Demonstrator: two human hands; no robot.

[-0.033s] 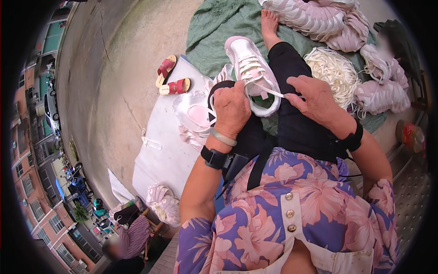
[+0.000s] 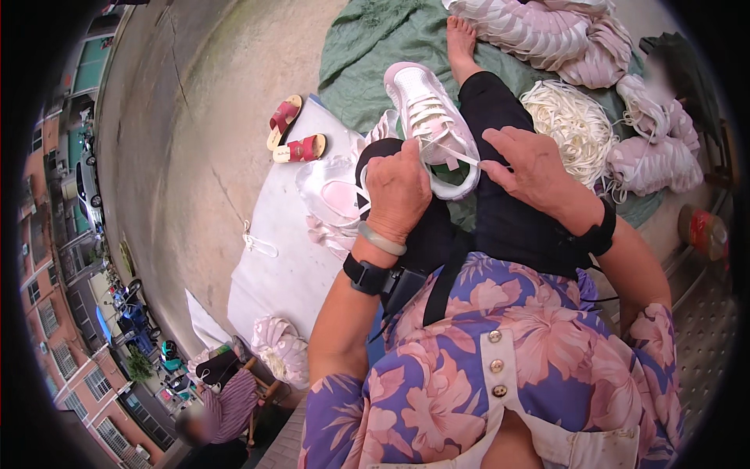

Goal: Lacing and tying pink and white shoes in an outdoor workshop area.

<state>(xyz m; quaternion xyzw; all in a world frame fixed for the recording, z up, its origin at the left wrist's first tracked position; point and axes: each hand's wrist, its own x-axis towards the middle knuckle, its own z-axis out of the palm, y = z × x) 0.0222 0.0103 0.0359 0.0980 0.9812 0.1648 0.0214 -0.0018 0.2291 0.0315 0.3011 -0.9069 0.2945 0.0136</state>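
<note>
A white and pale pink sneaker (image 2: 412, 83) rests between my black-trousered legs, toe pointing away. Its white shoelace (image 2: 457, 155) runs through the eyelets on the tongue. At the left of the shoe's opening, my left hand (image 2: 397, 186) is closed with the lace at its fingertips; the curled fingers partly hide the grip. Over the right side, my right hand (image 2: 530, 166) pinches the lace between thumb and forefinger, its strand stretched across the opening. Left of my left hand lies another white and pink shoe piece (image 2: 332, 187).
Tangled cream laces (image 2: 574, 129) heap on a green cloth (image 2: 359, 59) at right, beside bundles of pink and white shoe parts (image 2: 539, 35). Red sandals (image 2: 298, 148) sit at left on a pale sheet (image 2: 266, 203). A jar (image 2: 703, 232) stands far right; a person (image 2: 226, 402) sits lower left.
My right hand has shifted slightly left, closer to the shoe, and the strand between it and the tongue looks shorter. My left hand stays almost in place.
</note>
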